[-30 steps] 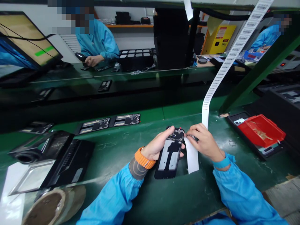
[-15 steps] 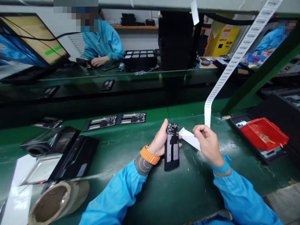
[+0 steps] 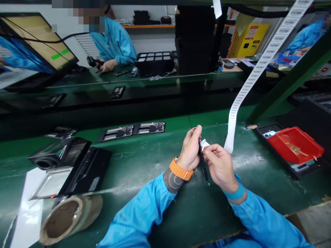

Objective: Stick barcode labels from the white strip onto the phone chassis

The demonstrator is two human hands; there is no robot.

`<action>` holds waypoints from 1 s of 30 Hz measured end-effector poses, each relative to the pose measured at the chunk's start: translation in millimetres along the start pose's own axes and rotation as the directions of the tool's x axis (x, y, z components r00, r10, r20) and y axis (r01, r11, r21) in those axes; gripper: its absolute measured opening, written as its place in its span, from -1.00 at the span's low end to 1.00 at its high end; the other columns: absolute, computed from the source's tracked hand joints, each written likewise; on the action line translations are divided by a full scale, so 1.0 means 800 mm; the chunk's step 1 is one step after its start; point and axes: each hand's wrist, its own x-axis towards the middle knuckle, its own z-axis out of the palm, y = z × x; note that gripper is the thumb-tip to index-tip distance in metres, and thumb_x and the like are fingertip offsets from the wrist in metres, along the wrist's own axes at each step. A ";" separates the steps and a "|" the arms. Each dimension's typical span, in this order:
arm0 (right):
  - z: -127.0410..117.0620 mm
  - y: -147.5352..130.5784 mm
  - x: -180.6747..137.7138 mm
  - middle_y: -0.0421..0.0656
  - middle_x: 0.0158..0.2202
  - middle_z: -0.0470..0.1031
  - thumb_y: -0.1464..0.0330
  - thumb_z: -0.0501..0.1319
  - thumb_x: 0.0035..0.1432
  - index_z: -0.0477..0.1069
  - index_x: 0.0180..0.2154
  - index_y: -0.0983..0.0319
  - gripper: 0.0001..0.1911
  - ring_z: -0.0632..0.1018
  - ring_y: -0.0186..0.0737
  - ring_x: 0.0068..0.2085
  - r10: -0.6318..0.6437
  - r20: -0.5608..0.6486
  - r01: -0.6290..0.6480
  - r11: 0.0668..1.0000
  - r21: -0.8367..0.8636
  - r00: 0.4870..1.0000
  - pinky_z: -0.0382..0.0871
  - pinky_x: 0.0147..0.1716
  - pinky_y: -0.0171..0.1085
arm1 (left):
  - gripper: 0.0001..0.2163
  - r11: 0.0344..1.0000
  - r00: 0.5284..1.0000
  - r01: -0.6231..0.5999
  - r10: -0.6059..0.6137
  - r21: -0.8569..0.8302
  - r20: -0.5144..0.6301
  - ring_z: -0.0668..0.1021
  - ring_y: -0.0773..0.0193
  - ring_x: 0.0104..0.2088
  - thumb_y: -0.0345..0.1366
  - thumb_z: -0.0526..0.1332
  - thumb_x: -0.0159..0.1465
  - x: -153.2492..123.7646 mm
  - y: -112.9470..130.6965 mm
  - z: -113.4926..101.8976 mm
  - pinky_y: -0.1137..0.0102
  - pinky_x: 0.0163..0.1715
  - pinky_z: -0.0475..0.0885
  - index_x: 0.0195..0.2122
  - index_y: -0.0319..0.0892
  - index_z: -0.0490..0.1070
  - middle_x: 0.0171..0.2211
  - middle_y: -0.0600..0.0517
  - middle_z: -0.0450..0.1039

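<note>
My left hand (image 3: 190,148) grips a black phone frame (image 3: 203,163), turned edge-on so only its thin side shows. My right hand (image 3: 219,164) pinches a small white label (image 3: 204,143) against the top of that frame. Both hands are closed and sit above the green bench mat (image 3: 160,162). A long white strip of printed labels (image 3: 254,72) hangs down from the upper right, its free end just right of my right hand.
Two open phone frames (image 3: 133,129) lie on the belt behind my hands. A black device (image 3: 71,165) and a tape roll (image 3: 68,217) sit at left, a red tray (image 3: 294,144) at right. Another person in blue works across the line beside black trays (image 3: 155,62).
The left hand has rotated the phone frame from face-up to edge-on and raised it. The right hand has moved in, and the long white slip it held has given way to a small label.
</note>
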 end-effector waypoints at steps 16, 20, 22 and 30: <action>-0.013 0.017 -0.001 -0.18 -0.40 0.52 0.30 0.38 0.09 0.43 -0.38 0.21 -0.83 0.53 -0.24 -0.32 -0.224 -0.021 0.213 0.947 -0.240 0.974 0.44 -0.27 -0.23 | -0.52 0.992 0.992 -0.123 0.122 -0.010 -0.044 0.33 0.45 -0.39 0.01 0.43 0.07 -0.004 -0.009 0.003 0.50 -0.33 0.27 -0.15 -0.17 0.31 -0.35 0.14 0.29; -0.015 0.017 -0.002 -0.17 -0.38 0.52 0.29 0.37 0.10 0.42 -0.37 0.21 -0.83 0.54 -0.23 -0.31 -0.240 -0.002 0.231 0.937 -0.263 0.971 0.45 -0.26 -0.20 | -0.51 0.988 0.987 -0.152 0.152 -0.008 -0.054 0.38 0.42 -0.35 0.01 0.43 0.07 -0.002 -0.013 0.001 0.47 -0.26 0.30 -0.15 -0.16 0.31 -0.34 0.12 0.32; -0.015 0.017 -0.002 -0.16 -0.37 0.52 0.29 0.37 0.11 0.42 -0.36 0.21 -0.82 0.54 -0.22 -0.30 -0.235 0.001 0.227 0.936 -0.269 0.972 0.46 -0.25 -0.19 | -0.51 0.989 0.987 -0.149 0.148 -0.007 -0.065 0.40 0.40 -0.33 0.01 0.43 0.06 -0.002 -0.013 0.001 0.46 -0.24 0.31 -0.15 -0.16 0.30 -0.34 0.10 0.34; -0.018 0.017 -0.003 -0.16 -0.37 0.51 0.29 0.36 0.12 0.42 -0.35 0.21 -0.83 0.54 -0.23 -0.31 -0.276 0.001 0.264 0.918 -0.295 0.961 0.46 -0.26 -0.19 | -0.50 0.988 0.986 -0.151 0.151 -0.005 -0.075 0.43 0.36 -0.28 0.01 0.44 0.05 -0.002 -0.015 0.001 0.44 -0.21 0.33 -0.15 -0.15 0.30 -0.30 0.07 0.37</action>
